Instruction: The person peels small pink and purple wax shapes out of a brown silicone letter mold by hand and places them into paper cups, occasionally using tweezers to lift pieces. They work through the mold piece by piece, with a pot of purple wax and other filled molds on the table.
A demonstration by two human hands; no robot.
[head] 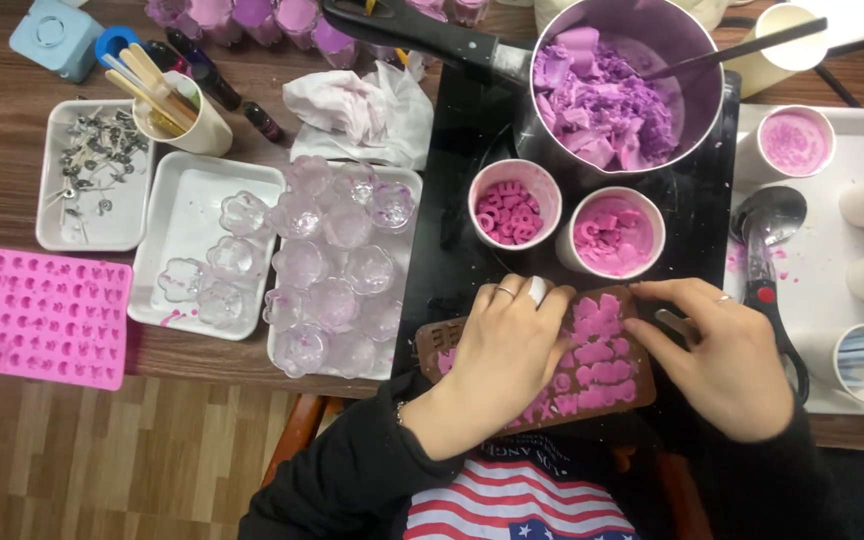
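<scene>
Brown letter mould (pixel 612 385) half emptied, lower centre of frame.
It is pressed by the left hand (pixel 497 365) and gripped by the right hand (pixel 727 360); pink letters (pixel 509 212) are already collected in a cup, many remaining.

Mold (pixel 592 365) is sitting at the table's (pixel 12 195) near edge, two cups (pixel 515 203) right behind it, pot (pixel 624 82) behind those, trays (pixel 202 240) lying off left.
</scene>
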